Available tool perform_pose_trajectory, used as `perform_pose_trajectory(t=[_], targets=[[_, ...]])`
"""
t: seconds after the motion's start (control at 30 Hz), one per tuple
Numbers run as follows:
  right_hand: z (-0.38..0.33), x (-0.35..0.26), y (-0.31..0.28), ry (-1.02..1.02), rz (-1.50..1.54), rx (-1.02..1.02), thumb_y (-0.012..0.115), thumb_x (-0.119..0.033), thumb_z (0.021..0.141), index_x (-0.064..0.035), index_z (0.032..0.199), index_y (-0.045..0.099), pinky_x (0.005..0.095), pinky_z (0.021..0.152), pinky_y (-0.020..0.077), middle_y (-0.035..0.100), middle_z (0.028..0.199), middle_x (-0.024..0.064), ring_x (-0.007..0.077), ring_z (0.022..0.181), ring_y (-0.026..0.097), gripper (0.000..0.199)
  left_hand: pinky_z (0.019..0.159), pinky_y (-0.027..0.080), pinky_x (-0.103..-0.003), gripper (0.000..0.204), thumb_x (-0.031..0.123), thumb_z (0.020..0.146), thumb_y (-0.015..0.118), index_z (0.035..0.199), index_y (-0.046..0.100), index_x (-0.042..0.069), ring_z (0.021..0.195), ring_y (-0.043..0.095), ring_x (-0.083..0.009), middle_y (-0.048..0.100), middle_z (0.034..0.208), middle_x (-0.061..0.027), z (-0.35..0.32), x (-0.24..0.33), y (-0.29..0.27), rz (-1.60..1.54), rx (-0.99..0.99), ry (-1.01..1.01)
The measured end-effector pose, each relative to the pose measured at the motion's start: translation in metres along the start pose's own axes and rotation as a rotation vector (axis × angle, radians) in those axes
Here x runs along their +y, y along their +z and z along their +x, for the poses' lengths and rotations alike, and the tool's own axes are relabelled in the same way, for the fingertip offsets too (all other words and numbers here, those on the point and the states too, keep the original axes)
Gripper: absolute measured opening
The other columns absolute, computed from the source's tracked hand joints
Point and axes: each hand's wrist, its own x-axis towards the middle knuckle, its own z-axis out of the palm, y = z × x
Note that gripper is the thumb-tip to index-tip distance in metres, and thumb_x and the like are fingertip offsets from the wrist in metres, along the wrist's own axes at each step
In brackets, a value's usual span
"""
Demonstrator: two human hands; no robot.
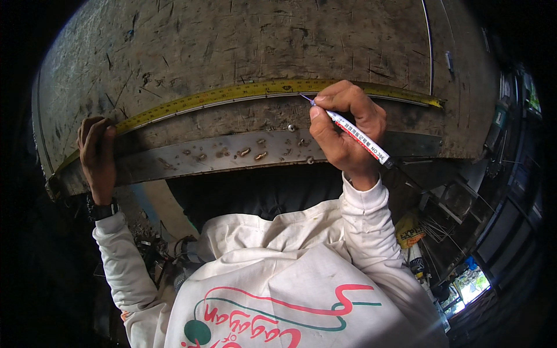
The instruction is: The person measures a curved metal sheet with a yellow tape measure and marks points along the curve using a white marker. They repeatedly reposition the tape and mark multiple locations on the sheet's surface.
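A yellow tape measure is drawn out across the worn wooden bench, its end hook near the right side. Along its near edge lies a thin pale metal strip. At the left, my left hand is closed with curled fingers over the tape and strip. My right hand grips a white marker pen with red and black print and a dark end. The pen's thin purplish tip points left and meets the tape's near edge around mid-length. Whether it touches tape or strip, I cannot tell.
A flat metal plate with rusty marks runs along the near edge of the scarred wooden bench. Another thin rod lies at the far right. Metal frames and a yellow bag sit below on the right.
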Motion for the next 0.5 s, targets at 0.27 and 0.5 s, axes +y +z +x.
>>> perform_pose_trajectory(t=[0.27,0.5], targets=[[0.0001,0.0012,0.0006,-0.015,-0.023,-0.008,0.074,0.001,0.075,-0.003,0.081,0.061,0.031,0.064,0.0552,0.067,0.077,0.0101,0.0207,0.069,0.069,0.014,0.098,0.042,-0.038,0.013,0.012,0.097,0.064,0.103,0.067,0.001,0.104,0.06,-0.0278,0.063,0.106,-0.0101,-0.0008,-0.0007,0.0004,-0.009,0.009,0.006],[-0.0006,-0.0003,-0.0033,0.007,0.012,-0.023,0.072,0.002,0.076,-0.0028,0.082,0.062,0.0295,0.063,0.054,0.067,0.077,0.0096,0.0173,0.068,0.067,0.013,0.099,0.043,-0.038,0.013,0.012,0.096,0.065,0.103,0.067,0.001,0.105,0.06,-0.0285,0.063,0.106,-0.0107,0.0003,-0.0007,0.0018,-0.011,0.01,0.009]])
